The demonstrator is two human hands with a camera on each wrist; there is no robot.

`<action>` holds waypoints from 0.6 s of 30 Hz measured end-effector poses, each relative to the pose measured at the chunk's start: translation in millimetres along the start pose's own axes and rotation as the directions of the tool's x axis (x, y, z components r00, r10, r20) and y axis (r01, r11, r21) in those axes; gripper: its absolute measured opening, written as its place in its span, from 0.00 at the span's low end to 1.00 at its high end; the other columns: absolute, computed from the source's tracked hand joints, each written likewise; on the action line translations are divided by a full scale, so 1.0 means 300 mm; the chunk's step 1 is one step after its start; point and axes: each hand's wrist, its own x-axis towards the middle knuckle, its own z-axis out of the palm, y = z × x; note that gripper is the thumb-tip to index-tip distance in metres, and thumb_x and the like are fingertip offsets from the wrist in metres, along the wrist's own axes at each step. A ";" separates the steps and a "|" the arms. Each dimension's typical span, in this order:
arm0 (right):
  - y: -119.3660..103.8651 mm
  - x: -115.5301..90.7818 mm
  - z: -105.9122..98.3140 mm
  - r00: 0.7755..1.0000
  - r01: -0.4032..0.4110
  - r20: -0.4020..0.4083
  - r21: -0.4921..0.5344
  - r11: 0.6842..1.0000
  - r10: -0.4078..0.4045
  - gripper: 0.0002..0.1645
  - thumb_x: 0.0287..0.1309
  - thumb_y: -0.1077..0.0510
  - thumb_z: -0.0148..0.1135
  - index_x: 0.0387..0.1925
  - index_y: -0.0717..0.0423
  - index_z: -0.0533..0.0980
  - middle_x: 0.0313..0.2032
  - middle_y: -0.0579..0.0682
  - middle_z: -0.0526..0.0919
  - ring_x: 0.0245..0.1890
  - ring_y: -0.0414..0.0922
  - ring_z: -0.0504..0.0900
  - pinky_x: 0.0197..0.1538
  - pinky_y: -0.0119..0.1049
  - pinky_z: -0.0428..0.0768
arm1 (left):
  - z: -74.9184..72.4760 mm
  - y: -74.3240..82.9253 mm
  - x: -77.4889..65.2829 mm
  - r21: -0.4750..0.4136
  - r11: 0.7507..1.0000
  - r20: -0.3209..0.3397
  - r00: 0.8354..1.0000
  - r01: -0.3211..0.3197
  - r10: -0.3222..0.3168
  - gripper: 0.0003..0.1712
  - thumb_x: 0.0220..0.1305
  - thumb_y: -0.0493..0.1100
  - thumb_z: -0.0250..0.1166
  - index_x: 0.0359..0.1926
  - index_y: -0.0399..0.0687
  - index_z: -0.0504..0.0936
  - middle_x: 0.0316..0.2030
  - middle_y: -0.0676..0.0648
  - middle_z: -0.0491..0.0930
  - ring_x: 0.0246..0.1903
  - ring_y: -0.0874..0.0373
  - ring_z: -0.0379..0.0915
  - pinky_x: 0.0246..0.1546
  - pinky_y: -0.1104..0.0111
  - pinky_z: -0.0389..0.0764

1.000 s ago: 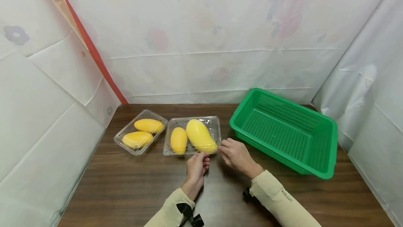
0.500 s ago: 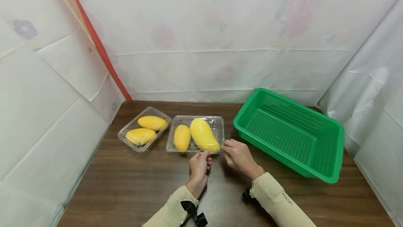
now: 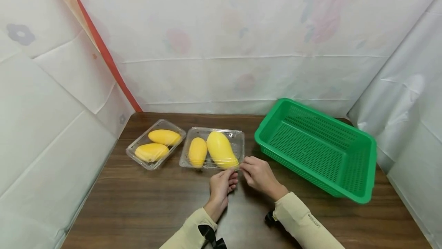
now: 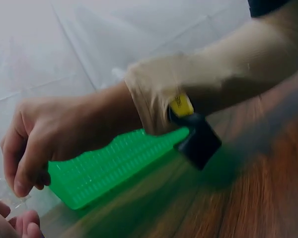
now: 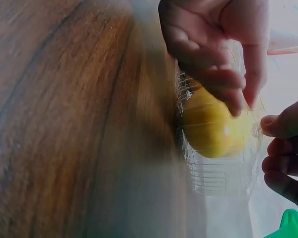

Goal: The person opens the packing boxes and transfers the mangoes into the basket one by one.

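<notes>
The fingers of your left hand [image 3: 219, 188] and right hand [image 3: 259, 174] pinch the clear box [image 3: 238, 141] mid-frame by its rim, so hold softly: it's probably thin and bendy.

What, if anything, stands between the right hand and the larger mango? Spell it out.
The clear plastic clamshell does: the larger mango lies inside, and the clamshell's near right corner stands between it and the right hand.
</notes>
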 end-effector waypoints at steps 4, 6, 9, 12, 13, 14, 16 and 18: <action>-0.007 0.006 -0.011 1.000 0.003 0.015 -0.012 1.000 -0.003 0.06 0.44 0.69 0.69 0.25 0.56 0.84 0.25 0.45 0.78 0.25 0.39 0.75 0.28 0.28 0.77 | 0.009 -0.007 0.003 0.020 0.999 0.017 0.999 -0.038 0.037 0.12 0.61 0.36 0.63 0.36 0.27 0.82 0.18 0.53 0.79 0.15 0.66 0.74 0.16 0.78 0.72; -0.010 0.011 -0.022 1.000 -0.008 0.023 -0.018 1.000 0.008 0.06 0.44 0.68 0.69 0.25 0.55 0.84 0.25 0.45 0.78 0.25 0.39 0.75 0.27 0.29 0.77 | 0.017 -0.009 0.001 0.029 0.998 0.011 0.999 -0.053 0.052 0.11 0.61 0.35 0.62 0.35 0.26 0.82 0.17 0.53 0.77 0.15 0.66 0.72 0.16 0.79 0.70; -0.011 0.016 -0.029 0.999 -0.022 0.035 -0.024 0.999 0.022 0.05 0.46 0.68 0.69 0.24 0.56 0.84 0.24 0.45 0.78 0.25 0.39 0.74 0.27 0.29 0.76 | 0.027 -0.009 -0.002 0.034 0.998 -0.009 0.998 -0.055 0.055 0.09 0.60 0.34 0.62 0.33 0.26 0.82 0.16 0.53 0.76 0.14 0.66 0.71 0.15 0.78 0.70; -0.011 0.015 -0.033 0.999 -0.025 0.032 -0.029 0.999 0.026 0.05 0.45 0.68 0.70 0.25 0.56 0.84 0.24 0.45 0.78 0.25 0.39 0.75 0.27 0.30 0.76 | 0.034 -0.009 -0.005 0.043 0.997 -0.014 0.998 -0.059 0.060 0.09 0.59 0.32 0.62 0.33 0.25 0.82 0.15 0.52 0.76 0.13 0.65 0.71 0.15 0.78 0.71; -0.011 0.014 -0.033 0.999 -0.026 0.031 -0.031 0.999 0.027 0.05 0.44 0.68 0.71 0.25 0.56 0.84 0.24 0.45 0.78 0.25 0.40 0.75 0.27 0.30 0.76 | 0.035 -0.009 -0.006 0.046 0.997 -0.015 0.998 -0.058 0.059 0.09 0.59 0.32 0.61 0.33 0.25 0.82 0.15 0.53 0.76 0.13 0.66 0.71 0.15 0.78 0.71; -0.011 0.011 -0.032 0.999 -0.027 0.032 -0.035 0.999 0.029 0.06 0.44 0.68 0.71 0.25 0.56 0.84 0.24 0.45 0.78 0.25 0.40 0.75 0.27 0.30 0.76 | 0.035 -0.011 -0.007 0.050 0.997 -0.014 0.998 -0.060 0.061 0.10 0.59 0.32 0.61 0.34 0.24 0.82 0.15 0.53 0.76 0.13 0.66 0.71 0.15 0.78 0.71; -0.014 0.008 -0.034 0.999 -0.038 0.038 -0.039 0.999 0.039 0.06 0.44 0.68 0.71 0.25 0.55 0.84 0.25 0.44 0.78 0.25 0.40 0.75 0.27 0.30 0.77 | 0.036 -0.013 -0.010 0.057 0.996 -0.014 0.998 -0.066 0.067 0.10 0.58 0.31 0.60 0.33 0.24 0.82 0.15 0.53 0.76 0.13 0.66 0.71 0.15 0.78 0.71; -0.016 -0.001 -0.033 0.998 -0.049 0.049 -0.047 0.998 0.051 0.06 0.45 0.68 0.70 0.25 0.55 0.84 0.25 0.44 0.78 0.25 0.40 0.75 0.28 0.30 0.77 | 0.036 -0.018 -0.011 0.061 0.996 -0.016 0.998 -0.068 0.069 0.09 0.58 0.31 0.60 0.33 0.24 0.82 0.14 0.53 0.75 0.12 0.66 0.70 0.15 0.78 0.71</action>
